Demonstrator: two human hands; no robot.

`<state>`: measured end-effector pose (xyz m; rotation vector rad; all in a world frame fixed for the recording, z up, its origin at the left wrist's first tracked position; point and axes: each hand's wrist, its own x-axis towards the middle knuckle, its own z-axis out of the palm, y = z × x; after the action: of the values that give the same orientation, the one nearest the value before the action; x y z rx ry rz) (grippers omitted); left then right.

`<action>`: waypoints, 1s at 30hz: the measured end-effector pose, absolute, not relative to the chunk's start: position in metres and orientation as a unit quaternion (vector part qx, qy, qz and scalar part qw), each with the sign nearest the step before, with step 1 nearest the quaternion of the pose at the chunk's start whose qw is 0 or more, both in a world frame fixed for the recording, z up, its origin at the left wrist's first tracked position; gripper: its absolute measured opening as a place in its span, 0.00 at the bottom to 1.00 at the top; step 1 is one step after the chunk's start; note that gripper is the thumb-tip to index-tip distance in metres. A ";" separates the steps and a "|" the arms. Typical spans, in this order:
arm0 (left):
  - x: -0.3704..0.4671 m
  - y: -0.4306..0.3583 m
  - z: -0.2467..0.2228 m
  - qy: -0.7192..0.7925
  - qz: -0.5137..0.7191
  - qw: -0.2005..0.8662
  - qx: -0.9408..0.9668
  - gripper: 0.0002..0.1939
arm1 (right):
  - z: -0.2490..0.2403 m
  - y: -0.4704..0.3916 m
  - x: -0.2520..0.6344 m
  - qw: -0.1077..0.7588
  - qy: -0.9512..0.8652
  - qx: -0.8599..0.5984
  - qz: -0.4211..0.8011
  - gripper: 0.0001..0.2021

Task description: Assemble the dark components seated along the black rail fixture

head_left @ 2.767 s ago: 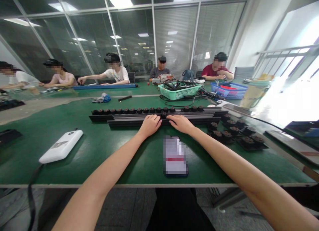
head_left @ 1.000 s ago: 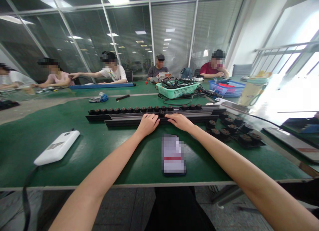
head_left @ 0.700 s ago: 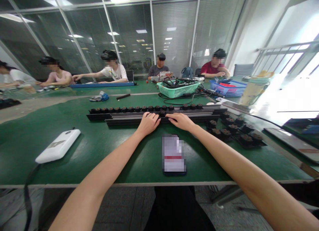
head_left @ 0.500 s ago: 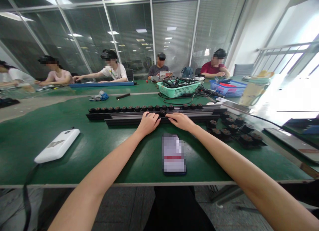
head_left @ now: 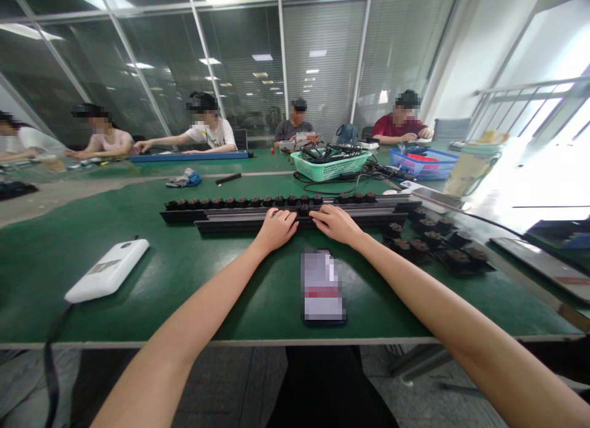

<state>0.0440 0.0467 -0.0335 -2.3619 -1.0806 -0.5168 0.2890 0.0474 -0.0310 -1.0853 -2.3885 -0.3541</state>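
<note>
A long black slotted rail [head_left: 230, 226] lies across the table in front of me. My left hand [head_left: 277, 227] is closed over it, with the fingers bent across its top. My right hand [head_left: 336, 222] is closed on the same rail, a little to the right. In the gap between them a small dark round part [head_left: 304, 210] sits on the rail, close to my right fingertips. The undersides of both hands are hidden. Right behind lies a second black rail [head_left: 173, 216], with a row of small black round parts [head_left: 230, 202] along it.
Several loose black round parts [head_left: 433, 238] stand to the right. A phone [head_left: 322, 286] lies near the front edge, a white power bank [head_left: 108, 271] at left. Farther back are a green basket [head_left: 329, 165] with cables and a blue basket [head_left: 426, 165]. Several people sit across the table.
My hands stay at almost the same spot on the rail, with only slight finger movement. Across the table, the person in the red shirt has raised one hand.
</note>
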 end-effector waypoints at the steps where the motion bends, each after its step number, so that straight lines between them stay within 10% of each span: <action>1: 0.044 0.047 -0.034 -0.396 -0.189 0.244 -0.865 0.19 | -0.031 0.048 0.289 0.248 -0.876 -0.393 -0.129 0.20; 30: 0.045 0.049 -0.032 -0.380 -0.190 0.248 -0.870 0.20 | -0.033 0.045 0.291 0.245 -0.882 -0.372 -0.156 0.20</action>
<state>0.0448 0.0486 -0.0316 -2.3718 -1.0361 -0.5174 0.2906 0.0453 -0.0330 -1.0165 -2.4073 -0.4257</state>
